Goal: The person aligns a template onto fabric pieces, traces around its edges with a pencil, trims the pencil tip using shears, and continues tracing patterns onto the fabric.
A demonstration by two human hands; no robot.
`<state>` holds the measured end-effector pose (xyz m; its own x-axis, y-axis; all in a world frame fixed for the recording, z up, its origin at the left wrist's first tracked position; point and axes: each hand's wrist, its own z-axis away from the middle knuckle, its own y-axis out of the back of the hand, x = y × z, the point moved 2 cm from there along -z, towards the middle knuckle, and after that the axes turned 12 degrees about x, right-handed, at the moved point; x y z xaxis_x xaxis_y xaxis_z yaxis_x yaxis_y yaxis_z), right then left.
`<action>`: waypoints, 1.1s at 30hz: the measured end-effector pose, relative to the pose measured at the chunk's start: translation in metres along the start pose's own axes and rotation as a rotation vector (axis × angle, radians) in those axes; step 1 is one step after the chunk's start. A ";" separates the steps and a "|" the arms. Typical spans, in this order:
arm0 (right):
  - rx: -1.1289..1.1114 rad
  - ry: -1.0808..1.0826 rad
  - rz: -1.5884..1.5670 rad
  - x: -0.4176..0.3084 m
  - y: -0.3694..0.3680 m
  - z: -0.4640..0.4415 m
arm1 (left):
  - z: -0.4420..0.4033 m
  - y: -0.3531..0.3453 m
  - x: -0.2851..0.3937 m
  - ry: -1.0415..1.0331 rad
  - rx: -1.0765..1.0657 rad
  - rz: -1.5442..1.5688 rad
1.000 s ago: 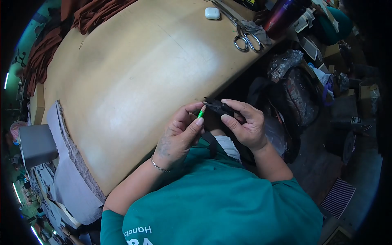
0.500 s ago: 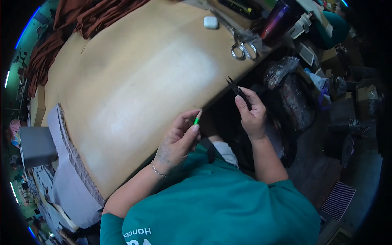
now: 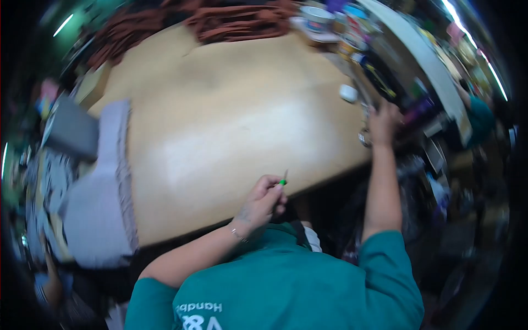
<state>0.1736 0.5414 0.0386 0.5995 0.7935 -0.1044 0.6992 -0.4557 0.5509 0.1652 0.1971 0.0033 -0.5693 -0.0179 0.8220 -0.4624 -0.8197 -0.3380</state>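
Observation:
A small green tool with a thin pale tip (image 3: 283,181) is pinched in my left hand (image 3: 264,201), just over the near edge of the tan table (image 3: 220,192). My right hand (image 3: 384,122) is stretched out to the table's right side, beside the scissors (image 3: 363,137) and close to a purple tumbler (image 3: 419,110). Motion blurs its fingers, and the black snips seen earlier cannot be made out. A white earbud case (image 3: 348,93) lies to the left of this hand.
Folded rust-brown cloth (image 3: 242,22) lies along the far edge. Stacked grey fabric (image 3: 102,214) and a grey box (image 3: 71,129) stand at the left. Tubs (image 3: 317,20) sit at the back right. Another person's arm (image 3: 52,278) shows at lower left.
My right hand has moved away from my left, forward and right to the scissors and tumbler. My left hand keeps the green tool. The view has turned, showing more of the table's far side.

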 end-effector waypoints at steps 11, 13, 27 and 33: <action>-0.659 -0.469 -1.578 -0.184 0.113 0.119 | -0.029 0.007 0.026 0.017 0.029 0.376; -0.682 -0.427 -1.431 -0.176 0.099 0.115 | -0.026 0.022 0.038 -0.030 0.074 0.278; -0.042 0.212 -0.125 -0.072 -0.021 0.059 | 0.116 0.291 0.112 -0.419 1.371 -1.544; -0.187 0.103 -0.122 -0.062 -0.028 0.060 | 0.113 0.313 0.116 -0.535 1.289 -1.456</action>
<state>0.1401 0.4804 -0.0198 0.4657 0.8793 -0.0998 0.6740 -0.2794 0.6839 0.0311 -0.1260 0.0448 0.0401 0.9712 0.2349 0.4984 -0.2232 0.8377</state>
